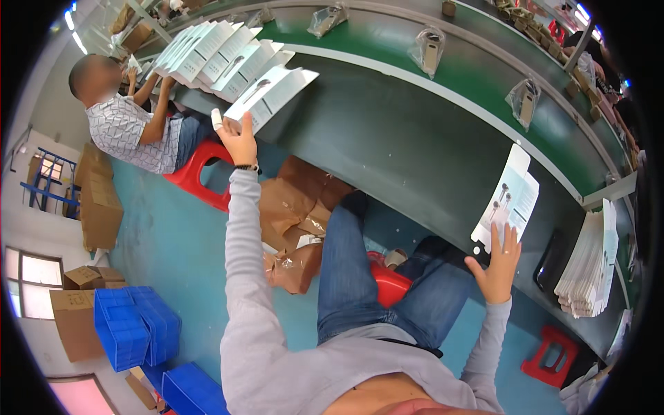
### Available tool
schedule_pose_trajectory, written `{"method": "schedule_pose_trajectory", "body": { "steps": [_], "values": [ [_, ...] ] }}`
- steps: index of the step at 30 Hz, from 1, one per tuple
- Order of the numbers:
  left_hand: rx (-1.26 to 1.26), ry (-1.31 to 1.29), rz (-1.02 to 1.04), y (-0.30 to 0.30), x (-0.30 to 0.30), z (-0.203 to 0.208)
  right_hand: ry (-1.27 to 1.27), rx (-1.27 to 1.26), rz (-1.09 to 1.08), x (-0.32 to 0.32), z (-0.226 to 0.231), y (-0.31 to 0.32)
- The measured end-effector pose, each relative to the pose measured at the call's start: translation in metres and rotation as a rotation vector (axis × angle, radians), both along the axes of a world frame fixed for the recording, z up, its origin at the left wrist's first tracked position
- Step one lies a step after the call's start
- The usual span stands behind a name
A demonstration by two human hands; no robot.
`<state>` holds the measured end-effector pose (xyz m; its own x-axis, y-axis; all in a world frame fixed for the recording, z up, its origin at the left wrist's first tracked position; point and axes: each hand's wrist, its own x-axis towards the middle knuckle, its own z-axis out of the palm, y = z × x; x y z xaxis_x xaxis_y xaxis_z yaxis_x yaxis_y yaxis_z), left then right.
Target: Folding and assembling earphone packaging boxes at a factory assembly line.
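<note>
Fingers apart, your left hand (238, 144) touches an erected carton (268, 100). Your right hand (498, 268), fingers spread, touches a flat carton (513, 197).

Left hand (238, 144) had its fingers spread right by the nearest of some white boxes (268, 100) on the dark table (387, 138), over on the left. Right hand (498, 270) was fingers-down on a flattened white carton (512, 194), with a pile of flat cartons (586, 270) further right. Somebody in a patterned shirt (131, 131) sat far left.
</note>
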<state>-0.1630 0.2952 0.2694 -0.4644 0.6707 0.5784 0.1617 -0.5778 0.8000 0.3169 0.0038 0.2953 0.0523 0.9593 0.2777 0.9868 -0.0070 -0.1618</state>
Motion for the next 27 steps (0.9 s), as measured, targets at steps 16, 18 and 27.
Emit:
{"method": "schedule_pose_trajectory", "body": {
  "steps": [16, 18, 27],
  "values": [
    [0.001, 0.325, 0.799, 0.132, -0.056, 0.041, 0.024, 0.056, 0.009, 0.02, -0.017, -0.017],
    [-0.062, 0.289, 0.839, 0.126, -0.046, 0.037, 0.121, -0.057, 0.003, 0.02, -0.008, -0.017],
    [-0.203, 0.254, 0.007, -0.045, 0.114, 0.009, 0.127, 0.206, 0.168, 0.032, -0.004, -0.038]
  ]
}}
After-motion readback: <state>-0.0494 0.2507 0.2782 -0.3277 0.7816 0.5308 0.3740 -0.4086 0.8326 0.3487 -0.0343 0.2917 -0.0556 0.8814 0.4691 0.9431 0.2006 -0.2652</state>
